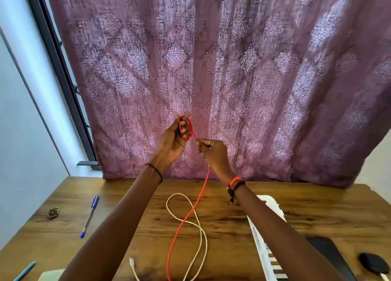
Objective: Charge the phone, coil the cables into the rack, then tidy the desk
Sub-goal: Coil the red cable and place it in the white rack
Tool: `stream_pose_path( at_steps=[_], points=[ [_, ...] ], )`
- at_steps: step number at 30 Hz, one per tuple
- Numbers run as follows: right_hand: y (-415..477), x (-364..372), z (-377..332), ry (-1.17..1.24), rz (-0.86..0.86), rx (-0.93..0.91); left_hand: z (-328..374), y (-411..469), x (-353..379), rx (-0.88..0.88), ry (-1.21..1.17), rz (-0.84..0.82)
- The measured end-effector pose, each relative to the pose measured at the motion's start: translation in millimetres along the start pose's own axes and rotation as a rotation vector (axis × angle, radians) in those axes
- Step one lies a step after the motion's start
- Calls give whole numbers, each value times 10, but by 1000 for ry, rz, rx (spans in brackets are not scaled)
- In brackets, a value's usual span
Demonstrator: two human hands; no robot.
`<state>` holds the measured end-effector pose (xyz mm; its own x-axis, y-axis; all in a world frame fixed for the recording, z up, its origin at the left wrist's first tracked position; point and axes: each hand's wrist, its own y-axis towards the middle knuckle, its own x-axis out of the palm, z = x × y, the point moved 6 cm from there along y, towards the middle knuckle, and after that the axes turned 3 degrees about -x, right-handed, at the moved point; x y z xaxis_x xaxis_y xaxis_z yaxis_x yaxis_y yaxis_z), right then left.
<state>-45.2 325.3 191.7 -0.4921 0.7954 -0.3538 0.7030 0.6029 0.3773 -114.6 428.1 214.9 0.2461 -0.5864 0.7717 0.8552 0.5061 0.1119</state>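
Both hands are up over the far tabletop (131, 198), in front of the curtain (232, 58).

Left hand (175, 136): grip curled round a small coil of red cable (200, 196), loops wound over the fingers.

Right hand (213, 155), just right of it and lower: grip pinched on the same cable, feeding the run.

The loose red length hangs to the tabletop and trails to the near edge. It crosses the white cable (206, 247), which lies in a slack loop with its plug end near. Rack (260, 244) is on the right under my right forearm, well apart from the coil.

Step in hand, by my reading: winding the red cable.

To do it well:
- Hold light tension through the right pinch.
- Let the cable slide through, not drag.
- Lay each turn beside the last, all the same size.

Risk: at the crossing the red tail may snag the white cable and haul it along. I'd lift the tail clear first.
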Motion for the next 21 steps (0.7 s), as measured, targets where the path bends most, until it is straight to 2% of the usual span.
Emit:
stream_pose_path(
  at_steps=[4, 10, 13, 17, 21],
  points=[
    [-70, -2, -124, -177, -102, -70, -28, 20, 9, 9, 58, 28],
    [-137, 48, -223, -395, -218, -67, -64, 71, 13, 38, 188, 96],
    [-167, 81, -259, -460, -250, -57, -63, 73, 17, 100, 367, 147],
    [-168, 63, -395, -533, -282, -82, -19, 13, 37, 257, 757, 206],
    [-130, -84, -596, -533, -272, -102, -3, -16, 93, 313, 995, 167]
  ],
)
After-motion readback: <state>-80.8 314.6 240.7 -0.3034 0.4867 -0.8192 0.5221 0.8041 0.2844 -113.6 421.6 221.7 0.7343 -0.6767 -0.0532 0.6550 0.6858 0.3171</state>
